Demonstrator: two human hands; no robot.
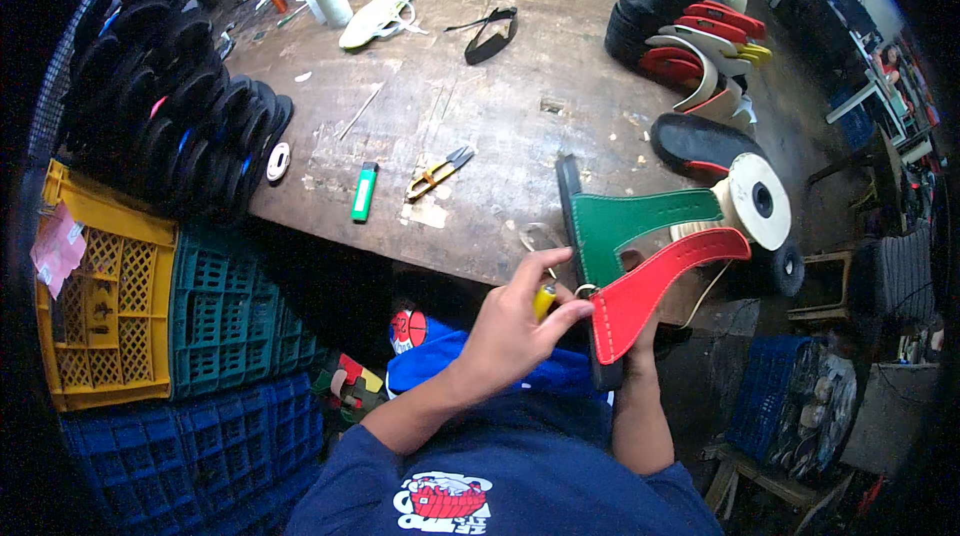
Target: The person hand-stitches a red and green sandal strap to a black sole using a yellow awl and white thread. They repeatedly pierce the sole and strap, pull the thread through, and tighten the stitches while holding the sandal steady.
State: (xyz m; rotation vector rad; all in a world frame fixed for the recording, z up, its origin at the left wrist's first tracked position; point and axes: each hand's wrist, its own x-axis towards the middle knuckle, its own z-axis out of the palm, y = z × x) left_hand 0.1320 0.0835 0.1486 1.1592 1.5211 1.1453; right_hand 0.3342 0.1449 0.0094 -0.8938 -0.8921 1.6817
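Observation:
A sandal with a black sole (568,186), a green strap (610,221) and a red strap (660,286) is held on edge at the table's front edge. My left hand (515,321) is closed around a small yellow-handled tool (544,301), whose working end I cannot make out. Its thumb and forefinger are at the sole's near side, beside a loop of pale thread (588,290). My right hand (642,341) grips the sandal from behind the red strap, with most of its fingers hidden. A large spool of pale thread (758,198) lies just beyond the straps.
Yellow thread snips (438,174) and a green lighter (365,193) lie on the wooden table (480,116). Black soles (180,106) are stacked at the left; straps and soles (690,46) at the right. A white shoe (385,11) lies farther back. Plastic crates (110,306) stand left.

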